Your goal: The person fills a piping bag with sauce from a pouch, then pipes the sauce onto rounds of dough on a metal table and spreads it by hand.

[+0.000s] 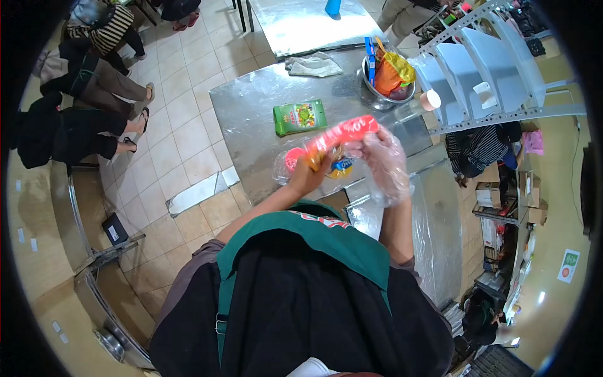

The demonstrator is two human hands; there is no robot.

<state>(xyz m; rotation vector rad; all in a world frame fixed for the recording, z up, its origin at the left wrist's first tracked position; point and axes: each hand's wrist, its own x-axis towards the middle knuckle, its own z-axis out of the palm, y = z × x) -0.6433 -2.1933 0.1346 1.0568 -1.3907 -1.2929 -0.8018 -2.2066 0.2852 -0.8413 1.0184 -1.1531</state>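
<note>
A long red packet (345, 132) with white lettering, blurred by motion, is held slantwise above the metal table (251, 94). My right hand (384, 157), in a clear plastic glove, is closed on its right end. My left hand (308, 178), which looks bare, grips the lower left end, where some yellow-orange shows. Just beyond my left hand stands a clear container with a red lid (293, 158). Beside that hand is a blue and yellow packet (342, 166), partly covered. Farther back lies a green packet (300, 117) with a picture on it.
A steel bowl (384, 103) full of colourful packets stands at the back right, near a clear jar with a pale lid (429, 100). A grey cloth (314, 65) lies at the far edge. White shelving (477, 75) borders the right. Several people are on the left.
</note>
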